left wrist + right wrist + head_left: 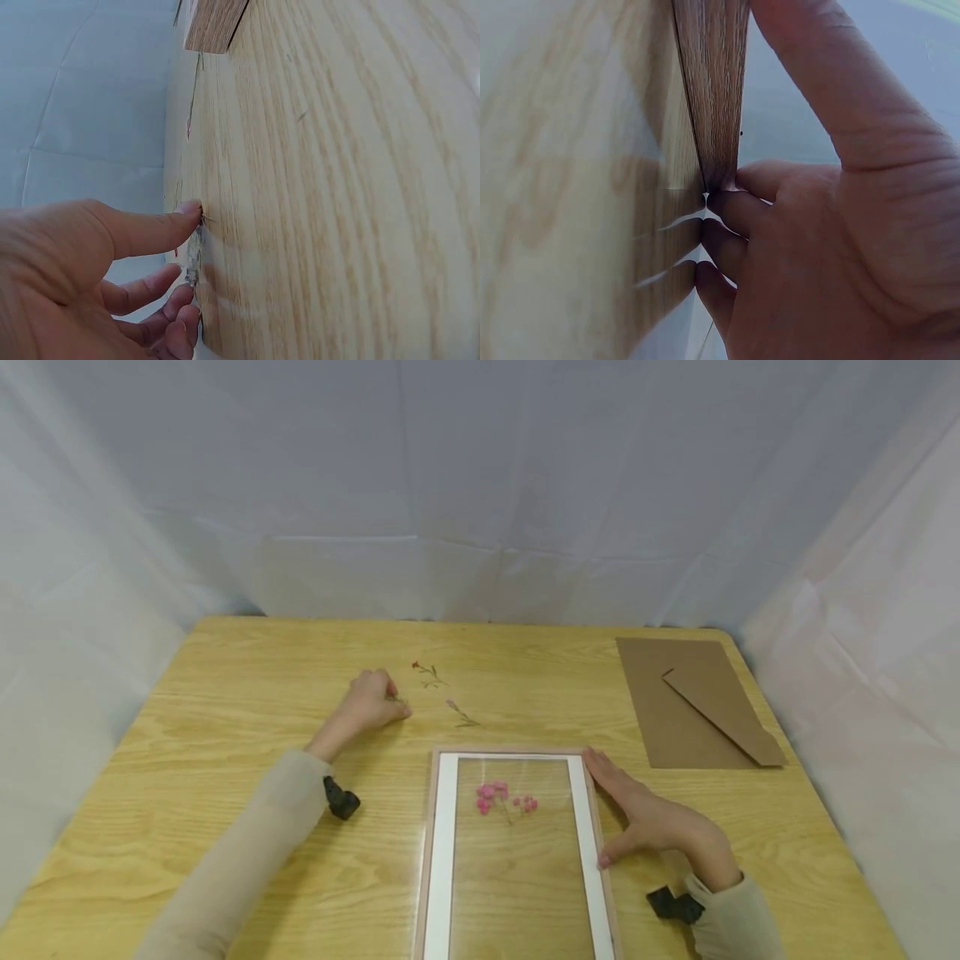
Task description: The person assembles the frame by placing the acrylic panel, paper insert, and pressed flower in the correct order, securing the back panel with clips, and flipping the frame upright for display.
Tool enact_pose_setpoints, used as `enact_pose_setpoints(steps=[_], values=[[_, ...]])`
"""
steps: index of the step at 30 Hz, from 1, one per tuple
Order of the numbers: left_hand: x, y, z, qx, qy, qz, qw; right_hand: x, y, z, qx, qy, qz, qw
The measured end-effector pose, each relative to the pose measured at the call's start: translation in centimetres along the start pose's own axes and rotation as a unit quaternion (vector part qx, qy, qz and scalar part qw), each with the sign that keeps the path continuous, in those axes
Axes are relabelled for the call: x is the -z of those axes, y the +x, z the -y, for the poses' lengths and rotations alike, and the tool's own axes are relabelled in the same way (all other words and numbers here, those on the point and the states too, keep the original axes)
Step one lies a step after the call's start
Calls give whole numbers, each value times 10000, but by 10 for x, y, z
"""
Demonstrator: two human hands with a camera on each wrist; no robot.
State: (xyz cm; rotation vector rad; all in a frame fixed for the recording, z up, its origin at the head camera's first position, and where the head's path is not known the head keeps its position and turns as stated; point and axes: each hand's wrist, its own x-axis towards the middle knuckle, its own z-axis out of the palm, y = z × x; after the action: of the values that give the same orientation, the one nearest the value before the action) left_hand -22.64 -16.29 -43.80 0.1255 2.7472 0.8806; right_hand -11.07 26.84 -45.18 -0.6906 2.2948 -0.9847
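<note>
At the far left a pale sheet (52,585) hangs down beside the wooden tabletop (187,693), and a cream sleeve (247,843) reaches in over the wood from the near side, with a small black device (342,798) at the wrist. Out of that sleeve comes the left hand (367,697), low over the surface, fingers bent, its grip spread a little: the thumb is at one end of a pale little sprig (194,259) and the fingertips are at the other. From here I can't tell whether the sprig is actually pinched or only touched. Just beyond to the right lie a thin red-flowered sprig (432,672) and, nearer to me, a pale purple one (462,716), both flat on the tabletop. Next comes the wooden frame (510,750), front and centre, its near end out of sight, with a white strip (444,835) down each side and a clear pane between. Two pink flower clusters (492,793) show toward its far end. At its far right corner the right hand (656,822) rests with a loose, wide grip, fingers stretched to the corner and thumb against the right side, steadying nothing else. Farther right lies a brown board (645,681), its slanting stand (720,718) on top, near the tabletop's right edge.
</note>
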Motion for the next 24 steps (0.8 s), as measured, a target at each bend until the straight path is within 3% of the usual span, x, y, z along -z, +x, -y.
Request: enact_pose_setpoints(steps=[15, 24], values=[[0, -1, 4, -163, -10, -31, 9999, 0, 1, -3, 44, -98, 2, 9999], [2, -6, 11, -266, -631, -43, 9976, -1, 1, -5, 109, -140, 6, 9998]])
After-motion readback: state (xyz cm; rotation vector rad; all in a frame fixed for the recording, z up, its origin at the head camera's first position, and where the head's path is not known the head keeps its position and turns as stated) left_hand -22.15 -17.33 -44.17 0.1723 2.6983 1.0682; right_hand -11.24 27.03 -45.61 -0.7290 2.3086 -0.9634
